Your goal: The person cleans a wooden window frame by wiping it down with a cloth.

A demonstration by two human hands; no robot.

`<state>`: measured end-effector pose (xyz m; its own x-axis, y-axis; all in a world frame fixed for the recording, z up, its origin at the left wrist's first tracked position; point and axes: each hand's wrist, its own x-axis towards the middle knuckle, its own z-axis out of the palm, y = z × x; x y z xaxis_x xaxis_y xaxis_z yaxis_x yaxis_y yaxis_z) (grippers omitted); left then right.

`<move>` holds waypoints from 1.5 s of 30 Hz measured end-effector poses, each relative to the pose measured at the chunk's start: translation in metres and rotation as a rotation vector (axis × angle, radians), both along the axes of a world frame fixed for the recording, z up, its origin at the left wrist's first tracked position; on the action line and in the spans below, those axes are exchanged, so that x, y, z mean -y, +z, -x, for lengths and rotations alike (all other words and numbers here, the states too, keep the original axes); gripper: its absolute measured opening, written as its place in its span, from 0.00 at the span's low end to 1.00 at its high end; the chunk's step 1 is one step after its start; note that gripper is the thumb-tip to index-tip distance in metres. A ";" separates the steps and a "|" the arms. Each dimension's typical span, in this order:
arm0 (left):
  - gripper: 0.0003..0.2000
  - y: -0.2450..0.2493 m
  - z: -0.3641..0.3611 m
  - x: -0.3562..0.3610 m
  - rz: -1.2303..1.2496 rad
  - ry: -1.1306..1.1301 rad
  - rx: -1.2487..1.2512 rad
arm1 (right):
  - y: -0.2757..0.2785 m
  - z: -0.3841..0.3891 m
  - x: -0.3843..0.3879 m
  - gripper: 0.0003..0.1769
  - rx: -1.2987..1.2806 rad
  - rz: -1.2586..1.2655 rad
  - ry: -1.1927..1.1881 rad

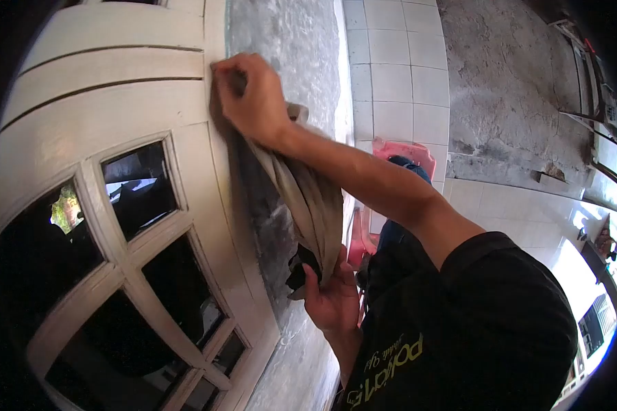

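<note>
My right hand (252, 96) reaches across to the edge of a cream wooden door (137, 109). Its thumb and fingers are pinched together there, and what they hold is too small or hidden to make out. A grey-beige cloth (312, 195) hangs in long folds from beneath that hand and wrist, beside the door. Lower down, my left hand (332, 298) is closed round the cloth's bottom end, thumb on one side and fingers on the other. A dark piece of fabric (296, 274) shows next to the left thumb.
Dark glass panes (140, 188) fill the door's frames. Alongside it runs a grey mottled wall (281, 34). White tiles (394, 82) and a rough grey concrete surface (511, 89) lie to the right. A pink plastic stool (418, 154) stands close to my body.
</note>
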<state>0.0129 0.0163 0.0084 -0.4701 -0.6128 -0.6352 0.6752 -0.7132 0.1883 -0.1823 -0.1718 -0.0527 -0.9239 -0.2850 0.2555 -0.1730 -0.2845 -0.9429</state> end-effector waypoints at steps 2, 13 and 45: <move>0.20 0.003 0.001 0.003 0.010 0.011 -0.019 | 0.002 -0.004 0.000 0.05 0.021 -0.027 -0.017; 0.22 0.005 -0.009 -0.001 -0.013 0.010 0.003 | -0.001 -0.010 -0.006 0.05 0.072 -0.028 -0.016; 0.21 0.016 0.003 -0.010 0.078 -0.071 0.014 | 0.054 -0.004 -0.005 0.07 0.013 0.164 0.031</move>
<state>0.0095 0.0261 0.0243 -0.5060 -0.6257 -0.5937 0.6201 -0.7423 0.2538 -0.1787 -0.1671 0.0012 -0.9186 -0.2692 0.2892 -0.1501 -0.4395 -0.8856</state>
